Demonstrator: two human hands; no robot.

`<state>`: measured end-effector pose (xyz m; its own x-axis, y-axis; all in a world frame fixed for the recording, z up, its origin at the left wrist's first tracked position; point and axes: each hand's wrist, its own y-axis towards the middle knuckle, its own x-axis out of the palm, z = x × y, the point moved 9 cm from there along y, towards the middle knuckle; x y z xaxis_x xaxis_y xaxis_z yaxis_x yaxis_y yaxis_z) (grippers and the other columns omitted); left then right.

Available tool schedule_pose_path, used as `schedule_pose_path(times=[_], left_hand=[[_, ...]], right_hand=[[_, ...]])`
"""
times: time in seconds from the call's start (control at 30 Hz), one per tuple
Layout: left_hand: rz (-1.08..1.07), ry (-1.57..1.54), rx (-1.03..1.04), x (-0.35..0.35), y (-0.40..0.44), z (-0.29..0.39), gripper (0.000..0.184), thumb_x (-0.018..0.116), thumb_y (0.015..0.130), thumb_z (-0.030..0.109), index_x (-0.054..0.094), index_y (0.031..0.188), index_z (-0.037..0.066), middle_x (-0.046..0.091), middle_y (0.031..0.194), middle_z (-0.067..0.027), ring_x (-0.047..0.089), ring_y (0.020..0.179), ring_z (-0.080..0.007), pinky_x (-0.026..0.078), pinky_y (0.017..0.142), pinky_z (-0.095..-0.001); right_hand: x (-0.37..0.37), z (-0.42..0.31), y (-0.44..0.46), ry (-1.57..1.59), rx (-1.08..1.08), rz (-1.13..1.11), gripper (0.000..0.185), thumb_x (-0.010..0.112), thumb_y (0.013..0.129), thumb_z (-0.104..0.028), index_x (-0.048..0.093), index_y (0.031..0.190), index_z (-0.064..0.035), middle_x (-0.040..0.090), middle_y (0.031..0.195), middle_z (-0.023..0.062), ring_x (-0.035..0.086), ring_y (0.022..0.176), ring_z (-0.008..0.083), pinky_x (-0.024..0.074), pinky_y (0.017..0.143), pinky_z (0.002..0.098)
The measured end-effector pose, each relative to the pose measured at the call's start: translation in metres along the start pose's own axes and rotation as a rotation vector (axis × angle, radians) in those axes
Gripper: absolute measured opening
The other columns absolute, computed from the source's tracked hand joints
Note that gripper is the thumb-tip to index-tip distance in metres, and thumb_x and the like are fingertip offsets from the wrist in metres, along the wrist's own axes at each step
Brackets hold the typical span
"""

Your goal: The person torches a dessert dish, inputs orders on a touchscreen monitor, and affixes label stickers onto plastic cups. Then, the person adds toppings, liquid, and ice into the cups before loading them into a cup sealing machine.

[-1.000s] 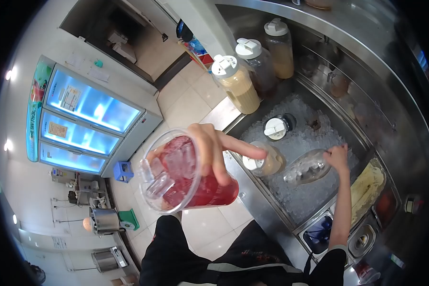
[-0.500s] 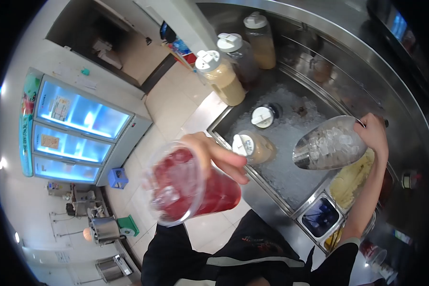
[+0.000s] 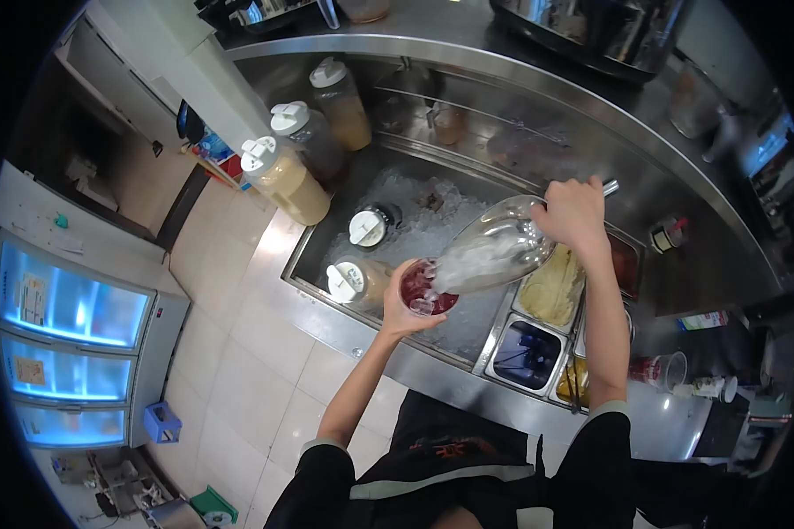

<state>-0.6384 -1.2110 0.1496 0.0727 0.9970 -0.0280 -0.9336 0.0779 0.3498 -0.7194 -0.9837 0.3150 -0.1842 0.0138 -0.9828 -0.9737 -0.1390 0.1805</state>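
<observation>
My left hand (image 3: 396,309) is wrapped round a clear plastic cup (image 3: 430,289) of red drink with ice cubes in it. The cup is over the near side of the ice bin, its mouth facing up toward me. In my right hand (image 3: 575,213), closed on the handle, is a clear ice scoop (image 3: 501,245), tipped down to the left. Its lip meets the cup's rim, and blurred ice lies along the scoop into the cup. Crushed ice (image 3: 415,187) fills the bin below. Beside the cup, a bottle with a white lid (image 3: 349,280) stands in the ice.
Another white-capped bottle (image 3: 368,227) sits in the ice. Several pitchers, one with pale liquid (image 3: 289,183), line the bin's left edge. To the right are metal pans, one dark blue (image 3: 526,353), one pale yellow (image 3: 551,289). A red-tinted cup (image 3: 660,371) lies at the counter's right.
My left hand has brought the cup from close to the camera over to the ice bin. The scoop has moved left and tipped into the cup. The camera view has shifted.
</observation>
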Motion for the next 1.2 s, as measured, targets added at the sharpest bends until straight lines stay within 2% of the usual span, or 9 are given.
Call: schedule_pose_path(times=[0.17, 0.3, 0.47, 0.57, 0.7, 0.77, 0.93, 1.03, 1.2], left_hand=[[0.092, 0.095, -0.027, -0.007, -0.009, -0.002, 0.091, 0.082, 0.045, 0.024, 0.036, 0.119, -0.001, 0.049, 0.112, -0.013, 0.05, 0.103, -0.0221, 0.039, 0.09, -0.0327], [0.209, 0.16, -0.013, -0.008, -0.015, 0.003, 0.092, 0.083, 0.044, 0.024, 0.036, 0.119, -0.001, 0.047, 0.111, -0.0128, 0.049, 0.103, -0.0219, 0.039, 0.09, -0.0323], [0.152, 0.13, 0.149, 0.043, -0.025, 0.052, 0.094, 0.083, 0.045, 0.023, 0.033, 0.121, 0.0, 0.045, 0.114, -0.0125, 0.047, 0.105, -0.0242, 0.038, 0.092, -0.0356], [0.036, 0.164, 0.171, 0.094, -0.044, 0.063, 0.095, 0.083, 0.045, 0.022, 0.031, 0.122, 0.0, 0.042, 0.119, -0.0131, 0.043, 0.11, -0.025, 0.036, 0.094, -0.0377], [-0.149, -0.17, 0.126, 0.198, -0.084, 0.073, 0.1, 0.085, 0.045, 0.028, 0.03, 0.123, -0.001, 0.042, 0.12, -0.0165, 0.044, 0.11, -0.0271, 0.035, 0.096, -0.0394], [-0.273, -0.202, 0.18, 0.257, -0.105, 0.087, 0.096, 0.085, 0.044, 0.027, 0.033, 0.119, -0.002, 0.047, 0.114, -0.0161, 0.049, 0.104, -0.0264, 0.039, 0.091, -0.0376], [-0.576, -0.294, 0.066, 0.412, -0.183, 0.073, 0.093, 0.084, 0.042, 0.024, 0.036, 0.119, 0.001, 0.05, 0.111, -0.0152, 0.051, 0.102, -0.0229, 0.041, 0.089, -0.0335], [-0.664, -0.109, 0.054, 0.484, -0.223, 0.071, 0.092, 0.084, 0.043, 0.025, 0.036, 0.119, 0.001, 0.051, 0.109, -0.0139, 0.053, 0.1, -0.0232, 0.042, 0.087, -0.033], [-0.757, -0.091, 0.021, 0.555, -0.263, 0.067, 0.091, 0.084, 0.043, 0.022, 0.037, 0.118, 0.0, 0.052, 0.108, -0.012, 0.053, 0.098, -0.0219, 0.042, 0.087, -0.0317]], right_hand=[[0.03, 0.059, -0.028, 0.11, 0.2, -0.122, 0.028, 0.053, 0.065, -0.029, 0.064, 0.065, -0.0025, 0.061, 0.064, 0.0166, 0.061, 0.067, 0.0307, 0.0363, 0.08, 0.0422], [0.029, 0.066, -0.055, 0.128, 0.292, -0.04, 0.028, 0.053, 0.071, -0.028, 0.065, 0.069, -0.003, 0.063, 0.069, 0.0143, 0.061, 0.071, 0.0286, 0.0335, 0.083, 0.0426], [0.002, 0.049, -0.101, -0.05, 0.115, 0.576, 0.021, 0.053, 0.075, -0.023, 0.063, 0.069, -0.0056, 0.059, 0.068, 0.0087, 0.054, 0.079, 0.0243, 0.0313, 0.082, 0.0435], [-0.028, 0.102, -0.16, -0.051, 0.265, 0.587, 0.02, 0.054, 0.076, -0.022, 0.062, 0.065, -0.007, 0.057, 0.063, 0.0058, 0.054, 0.073, 0.0221, 0.032, 0.078, 0.0426], [-0.081, 0.187, -0.28, -0.074, 0.506, 0.443, 0.02, 0.056, 0.075, -0.018, 0.061, 0.059, -0.0066, 0.058, 0.06, 0.0065, 0.054, 0.065, 0.0211, 0.0323, 0.074, 0.0416], [-0.116, 0.22, -0.349, -0.144, 0.608, 0.492, 0.019, 0.056, 0.075, -0.016, 0.061, 0.059, -0.0065, 0.059, 0.06, 0.0076, 0.054, 0.061, 0.0218, 0.0326, 0.072, 0.0408], [-0.167, 0.28, -0.503, -0.347, 0.959, 0.443, 0.019, 0.056, 0.076, -0.02, 0.062, 0.081, -0.003, 0.059, 0.061, 0.01, 0.056, 0.066, 0.0222, 0.0313, 0.075, 0.042], [-0.174, 0.302, -0.584, -0.418, 1.168, 0.368, 0.029, 0.055, 0.078, -0.02, 0.059, 0.098, -0.0005, 0.061, 0.065, 0.0124, 0.057, 0.068, 0.0231, 0.0318, 0.076, 0.0414], [-0.168, 0.304, -0.683, -0.435, 1.262, 0.335, 0.029, 0.054, 0.078, -0.02, 0.06, 0.099, -0.0009, 0.056, 0.06, 0.014, 0.054, 0.063, 0.0251, 0.0315, 0.074, 0.0374]])
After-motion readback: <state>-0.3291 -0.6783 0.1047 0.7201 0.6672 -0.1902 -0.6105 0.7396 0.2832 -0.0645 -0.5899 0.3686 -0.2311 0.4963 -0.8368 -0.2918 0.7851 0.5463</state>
